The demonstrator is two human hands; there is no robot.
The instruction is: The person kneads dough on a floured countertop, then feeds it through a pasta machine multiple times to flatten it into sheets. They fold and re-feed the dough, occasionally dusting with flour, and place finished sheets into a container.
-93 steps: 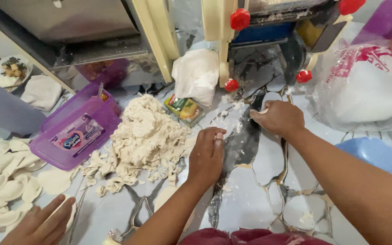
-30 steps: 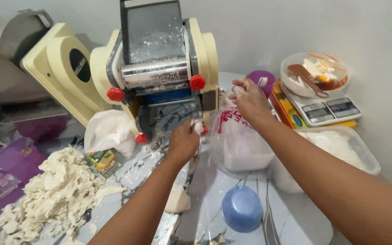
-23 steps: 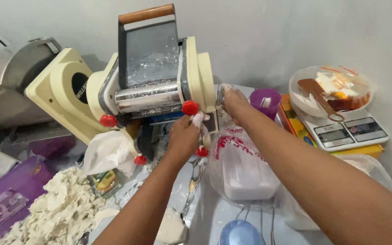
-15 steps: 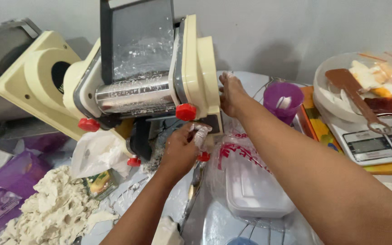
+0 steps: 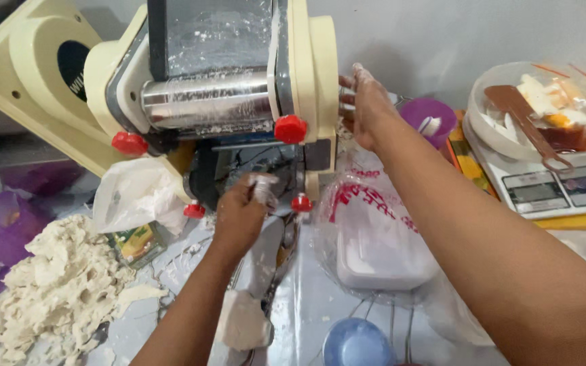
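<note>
A cream dough-rolling machine (image 5: 306, 61) with steel rollers (image 5: 205, 102) and red knobs (image 5: 291, 129) stands at the back of the table. My left hand (image 5: 239, 213) is under the rollers, pinching the upper end of a floury dough strip (image 5: 260, 257) that hangs down to the table. My right hand (image 5: 367, 105) reaches around the machine's right side and grips a metal part there; what it holds is mostly hidden.
A heap of torn dough scraps (image 5: 49, 285) lies at the left. A plastic bag with a white tub (image 5: 374, 251) sits at the right. Behind are a purple cup (image 5: 428, 118), a kitchen scale (image 5: 557, 186) bearing a bowl, and a blue bowl (image 5: 357, 342) in front.
The view has swung from the dough heap up to the machine and closed in. My right hand moved to the machine's right side; my left hand rose to the roller outlet with the dough.
</note>
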